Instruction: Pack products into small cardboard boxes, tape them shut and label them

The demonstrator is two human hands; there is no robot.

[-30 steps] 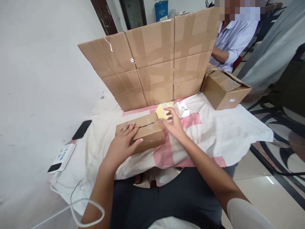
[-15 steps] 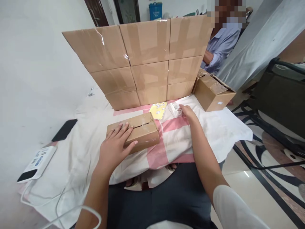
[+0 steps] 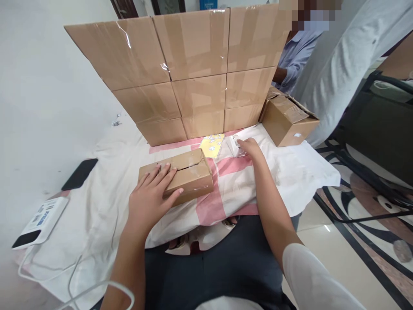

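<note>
My left hand (image 3: pixel 150 196) lies flat with fingers spread on a closed cardboard box (image 3: pixel 190 181) that rests on the cloth before me. Tape covers part of the box, and a dark slit runs along its top flaps. Reaching forward, my right hand (image 3: pixel 250 148) has its fingers closed on a small white object (image 3: pixel 232 147) that looks like a tape dispenser; the fingers partly cover it. Between that and the box lies a yellow sheet with white figures (image 3: pixel 212 146), flat on the cloth.
A tall cardboard panel of taped boxes (image 3: pixel 200 73) stands behind. Another cardboard box (image 3: pixel 288 120) sits at the right. On the left lie a black phone (image 3: pixel 79 174) and a white device (image 3: pixel 41 221) with cables. A person in a blue shirt (image 3: pixel 300 54) is beyond the panel.
My right hand has moved slightly left, over the white dispenser, and its fingers now cover more of it. My left hand stays on the box. The camera view has shifted slightly.
</note>
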